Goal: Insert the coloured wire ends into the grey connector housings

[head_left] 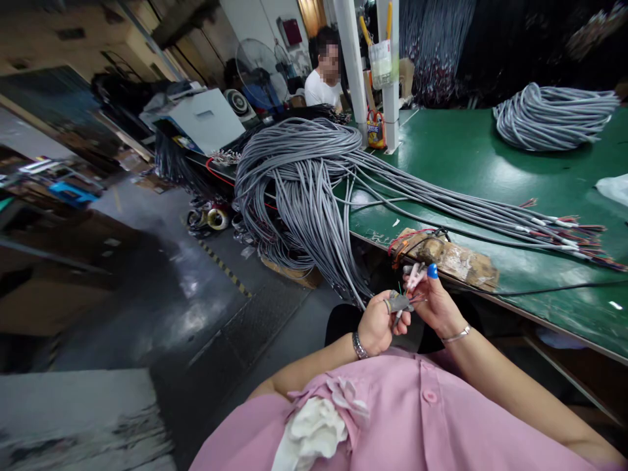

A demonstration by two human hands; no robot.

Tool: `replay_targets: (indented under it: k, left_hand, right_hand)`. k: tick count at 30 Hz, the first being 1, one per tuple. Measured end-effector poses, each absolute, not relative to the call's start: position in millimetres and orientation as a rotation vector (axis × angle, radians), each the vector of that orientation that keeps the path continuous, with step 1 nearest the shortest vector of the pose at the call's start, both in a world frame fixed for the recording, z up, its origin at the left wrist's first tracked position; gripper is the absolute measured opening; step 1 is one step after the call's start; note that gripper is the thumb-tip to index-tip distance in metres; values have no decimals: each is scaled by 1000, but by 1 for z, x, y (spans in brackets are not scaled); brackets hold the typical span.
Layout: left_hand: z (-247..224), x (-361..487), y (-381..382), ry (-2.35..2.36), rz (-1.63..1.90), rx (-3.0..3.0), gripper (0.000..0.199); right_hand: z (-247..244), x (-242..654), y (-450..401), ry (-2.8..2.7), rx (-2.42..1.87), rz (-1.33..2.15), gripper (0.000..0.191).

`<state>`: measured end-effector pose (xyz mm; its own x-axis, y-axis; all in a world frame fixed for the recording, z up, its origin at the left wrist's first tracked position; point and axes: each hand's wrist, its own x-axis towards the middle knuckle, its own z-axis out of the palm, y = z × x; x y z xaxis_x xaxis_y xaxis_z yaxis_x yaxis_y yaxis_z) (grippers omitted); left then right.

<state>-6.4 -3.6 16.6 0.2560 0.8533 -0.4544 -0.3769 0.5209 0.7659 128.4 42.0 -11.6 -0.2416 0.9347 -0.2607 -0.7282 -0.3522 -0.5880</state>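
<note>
My left hand [377, 325], with grey wrapping on its thumb, is closed around the end of a grey cable [398, 316]. Thin coloured wires [418, 299] fan out from that end towards my right hand [438, 309]. The right hand wears a blue cover on its thumb, and its fingers are closed at these wires. A pinkish-white piece [416, 277] shows at the right fingertips; I cannot make out what it is. Both hands are close together in front of the bench edge, above my lap. The large bundle of grey cables [314, 190] drapes over the edge on the left.
On the green bench [456, 157] stripped cable ends [564, 235] lie to the right. A worn taped block [451, 258] with wires sits at the near edge. A coiled cable bundle [554, 118] lies at the back right. A white post [351, 65] and a seated person [324, 85] are beyond.
</note>
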Motion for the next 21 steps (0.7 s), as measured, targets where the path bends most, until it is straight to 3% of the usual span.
replay_targets:
  k: [13, 17, 21]
  left_hand:
    - [25, -7, -15, 988, 1079, 591, 25]
    - [25, -4, -13, 994, 1114, 592, 22]
    - [20, -3, -12, 1014, 1112, 620, 24]
  right_hand:
    - [-1, 134, 35, -546, -772, 1832, 30]
    - [-8, 131, 33, -663, -878, 1623, 28]
    - [-16, 129, 34, -750, -971, 1410, 40]
